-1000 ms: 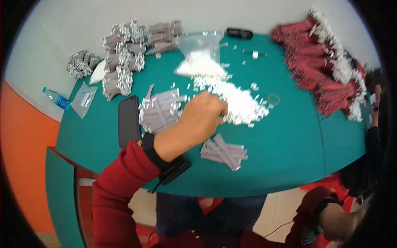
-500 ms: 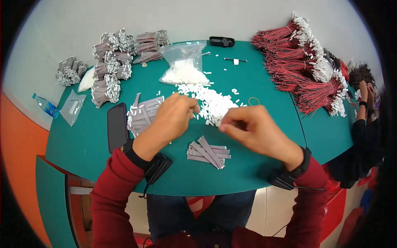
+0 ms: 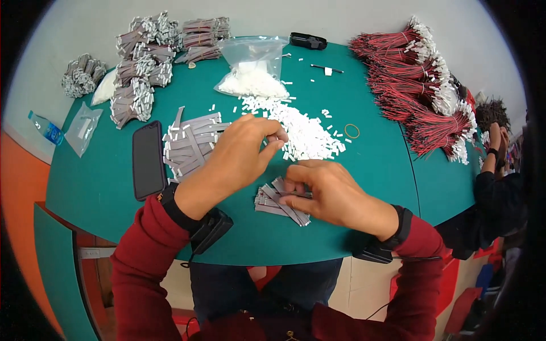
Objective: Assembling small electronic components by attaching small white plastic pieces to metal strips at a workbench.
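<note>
My left hand (image 3: 242,150) hovers at the near left edge of a heap of small white plastic connector housings (image 3: 307,133). Its thumb and fingertips are pinched together; whatever they may hold is too small to make out. Just above a small crossed pile of flat grey ribbon cables with white ends (image 3: 276,207) is my right hand (image 3: 335,193). Its thumb and fingers are apart over the pile's right side, with nothing visible between them. A larger spread of loose grey ribbon cables (image 3: 190,142) lies left of my left forearm, partly covered by it.
A dark phone (image 3: 149,162) lies at the left. Behind the heap sits an open plastic bag of connector housings (image 3: 253,79). Bundled grey cables (image 3: 133,102) stand far left, bundled red-black wires (image 3: 421,108) at right. A rubber band (image 3: 352,131) lies nearby. Another person's hands (image 3: 496,139) work far right.
My right hand has moved from the heap of housings toward me, down to the small cable pile. My left hand has shifted slightly right, its fingertips still pinched. The whole view has shifted a little.
</note>
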Motion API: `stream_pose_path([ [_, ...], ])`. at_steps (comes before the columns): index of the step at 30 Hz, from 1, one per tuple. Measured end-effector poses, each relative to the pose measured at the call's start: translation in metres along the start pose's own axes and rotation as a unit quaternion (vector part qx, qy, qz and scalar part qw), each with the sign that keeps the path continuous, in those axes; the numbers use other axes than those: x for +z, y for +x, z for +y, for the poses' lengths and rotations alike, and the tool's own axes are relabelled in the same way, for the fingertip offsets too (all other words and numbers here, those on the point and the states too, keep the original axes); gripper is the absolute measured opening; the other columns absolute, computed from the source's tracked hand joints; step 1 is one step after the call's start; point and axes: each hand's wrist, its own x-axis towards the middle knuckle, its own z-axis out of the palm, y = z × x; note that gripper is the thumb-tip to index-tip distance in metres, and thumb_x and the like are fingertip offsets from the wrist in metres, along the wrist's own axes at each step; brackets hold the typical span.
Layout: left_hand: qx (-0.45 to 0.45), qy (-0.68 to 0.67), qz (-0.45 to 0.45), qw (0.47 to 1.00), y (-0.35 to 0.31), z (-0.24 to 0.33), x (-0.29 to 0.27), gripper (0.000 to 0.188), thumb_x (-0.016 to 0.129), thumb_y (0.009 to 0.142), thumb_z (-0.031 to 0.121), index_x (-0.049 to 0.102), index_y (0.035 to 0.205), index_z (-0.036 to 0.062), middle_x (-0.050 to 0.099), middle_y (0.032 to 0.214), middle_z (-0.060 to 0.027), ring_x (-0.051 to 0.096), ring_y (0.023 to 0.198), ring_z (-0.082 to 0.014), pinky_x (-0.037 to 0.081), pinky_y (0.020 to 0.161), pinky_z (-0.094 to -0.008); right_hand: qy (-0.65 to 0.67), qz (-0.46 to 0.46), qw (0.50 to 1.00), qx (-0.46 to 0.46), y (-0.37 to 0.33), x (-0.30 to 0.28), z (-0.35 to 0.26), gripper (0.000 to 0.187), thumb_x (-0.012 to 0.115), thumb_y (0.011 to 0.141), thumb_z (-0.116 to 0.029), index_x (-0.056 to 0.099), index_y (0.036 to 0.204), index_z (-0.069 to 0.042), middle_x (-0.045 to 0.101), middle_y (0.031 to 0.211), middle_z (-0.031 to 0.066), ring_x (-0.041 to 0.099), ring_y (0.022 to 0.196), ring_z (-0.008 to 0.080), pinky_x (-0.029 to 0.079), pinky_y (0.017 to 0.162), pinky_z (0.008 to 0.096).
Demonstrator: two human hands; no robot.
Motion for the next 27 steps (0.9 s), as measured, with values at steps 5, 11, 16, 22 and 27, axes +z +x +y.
stream_pose_path([
  [5, 0.0, -0.032, 0.026, 0.999, -0.002, 0.001, 0.002, 0.006, 0.059, 0.077, 0.008, 0.06, 0.08, 0.0028, 0.059, 0.072, -0.01, 0.052, 0.071, -0.0274, 0.041, 0.064, -0.0369, -0.022, 0.012, 0.998, -0.062, 0.002, 0.014, 0.0, 0.022, 0.072, 0.068, -0.012, 0.053, 0.076, -0.004, 0.052, 0.068, 0.01, 0.053, 0.062, 0.0261, 0.042, 0.054, 0.0361],
  [11, -0.008, -0.038, 0.023, 0.999, -0.004, 0.001, 0.0, 0.007, 0.059, 0.076, 0.009, 0.059, 0.077, 0.0023, 0.059, 0.071, -0.0115, 0.052, 0.071, -0.0306, 0.041, 0.065, -0.039, -0.009, -0.001, 0.998, -0.064, 0.003, 0.018, 0.001, 0.019, 0.07, 0.068, -0.009, 0.053, 0.075, -0.002, 0.052, 0.067, 0.0099, 0.053, 0.062, 0.0261, 0.043, 0.054, 0.0349],
  [16, -0.003, -0.057, 0.021, 0.998, -0.004, 0.0, 0.002, 0.007, 0.059, 0.076, 0.009, 0.059, 0.078, 0.0021, 0.06, 0.072, -0.011, 0.053, 0.07, -0.0305, 0.041, 0.066, -0.0382, 0.04, -0.043, 0.998, 0.003, 0.002, 0.01, 0.0, 0.015, 0.068, 0.07, -0.006, 0.055, 0.074, -0.001, 0.053, 0.066, 0.0095, 0.052, 0.058, 0.0221, 0.043, 0.053, 0.0324],
  [22, -0.044, -0.117, -0.023, 0.992, -0.002, -0.004, 0.0, 0.011, 0.058, 0.082, 0.011, 0.062, 0.088, 0.0024, 0.061, 0.078, -0.0051, 0.051, 0.071, -0.0149, 0.042, 0.065, -0.0294, 0.226, -0.06, 0.968, 0.086, 0.001, -0.003, 0.009, 0.011, 0.065, 0.077, -0.008, 0.057, 0.073, -0.001, 0.056, 0.067, 0.0026, 0.049, 0.055, 0.0088, 0.039, 0.049, 0.0234],
  [27, -0.128, -0.382, -0.049, 0.914, 0.003, -0.002, -0.004, 0.018, 0.055, 0.088, 0.017, 0.061, 0.093, 0.0009, 0.06, 0.082, -0.0028, 0.051, 0.073, -0.0104, 0.043, 0.066, -0.0265, 0.422, -0.059, 0.895, 0.13, 0.008, -0.023, 0.016, 0.014, 0.062, 0.083, -0.013, 0.058, 0.075, -0.003, 0.055, 0.068, -0.0018, 0.047, 0.056, 0.004, 0.036, 0.048, 0.0181],
])
